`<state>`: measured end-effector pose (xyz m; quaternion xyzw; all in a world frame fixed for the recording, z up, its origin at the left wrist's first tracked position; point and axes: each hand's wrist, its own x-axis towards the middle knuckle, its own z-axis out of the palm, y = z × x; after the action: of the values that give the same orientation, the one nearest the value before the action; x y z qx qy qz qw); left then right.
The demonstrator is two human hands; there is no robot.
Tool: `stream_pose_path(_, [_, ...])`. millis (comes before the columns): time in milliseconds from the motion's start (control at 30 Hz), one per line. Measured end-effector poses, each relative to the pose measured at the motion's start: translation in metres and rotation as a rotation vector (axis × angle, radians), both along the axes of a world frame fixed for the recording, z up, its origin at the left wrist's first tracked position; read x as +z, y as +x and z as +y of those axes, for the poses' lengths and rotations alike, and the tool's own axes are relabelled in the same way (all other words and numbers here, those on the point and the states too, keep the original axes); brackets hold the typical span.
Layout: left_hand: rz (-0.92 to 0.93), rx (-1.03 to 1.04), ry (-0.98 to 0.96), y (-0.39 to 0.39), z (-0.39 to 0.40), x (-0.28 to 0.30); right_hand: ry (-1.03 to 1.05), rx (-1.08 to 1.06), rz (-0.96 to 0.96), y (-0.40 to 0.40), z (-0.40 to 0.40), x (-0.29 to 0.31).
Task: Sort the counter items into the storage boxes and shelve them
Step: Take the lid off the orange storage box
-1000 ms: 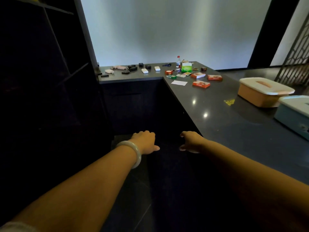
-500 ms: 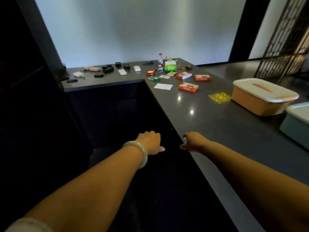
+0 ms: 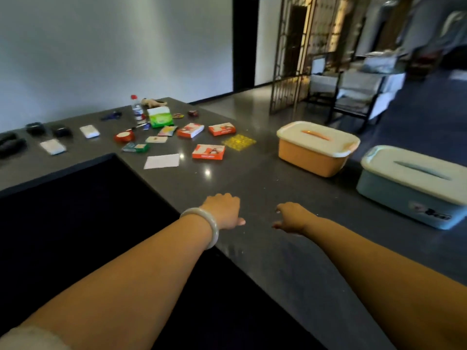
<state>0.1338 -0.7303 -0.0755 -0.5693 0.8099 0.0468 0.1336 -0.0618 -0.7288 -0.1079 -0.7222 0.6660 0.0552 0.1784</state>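
Note:
Two lidded storage boxes stand on the dark L-shaped counter (image 3: 252, 188): an orange box (image 3: 313, 157) and, to its right, a light blue box (image 3: 414, 193). Small items lie scattered at the far corner: red-and-white packets (image 3: 208, 152), a green tissue pack (image 3: 159, 117), a small bottle (image 3: 136, 107), a white card (image 3: 162, 161), black and white cases (image 3: 60, 131). My left hand (image 3: 223, 210), with a pale bangle on the wrist, and my right hand (image 3: 290, 218) hover over the counter's near part, fingers loosely curled down, holding nothing.
A yellow patch (image 3: 238, 142) shows on the counter left of the orange box. A dark recess (image 3: 75, 223) lies inside the counter's L. Beyond the counter stand a lattice screen (image 3: 298, 54) and chairs (image 3: 353, 92).
The view has swung right, away from the dark shelving, and both hands now hang over the counter top instead of over the dark gap. The boxes appear nearer and fuller.

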Motion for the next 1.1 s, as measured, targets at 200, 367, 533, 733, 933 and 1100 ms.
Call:
stream_pose_path(200, [0.021, -0.123, -0.031, -0.034, -0.085, 0.002, 0.000, -0.147, 0.005, -0.040, -0.071, -0.002])
stream_pose_path(367, [-0.012, -0.186, -0.051, -0.061, -0.160, 0.007, -0.020, -0.222, -0.032, -0.071, -0.126, 0.003])
stream_pose_path(533, [-0.023, -0.269, -0.025, -0.092, -0.213, -0.005, -0.007, -0.333, -0.034, -0.103, -0.161, 0.000])
stream_pose_path(733, [-0.025, -0.461, -0.086, -0.134, -0.286, -0.005, -0.067, -0.528, -0.071, -0.139, -0.193, 0.002])
stream_pose_path(933, [0.040, -0.658, -0.138, -0.158, -0.361, 0.002, -0.115, -0.745, -0.065, -0.157, -0.220, 0.018])
stream_pose_path(1100, [0.209, -0.824, -0.335, -0.170, -0.416, 0.004, -0.263, -0.924, 0.045, -0.158, -0.240, 0.035])
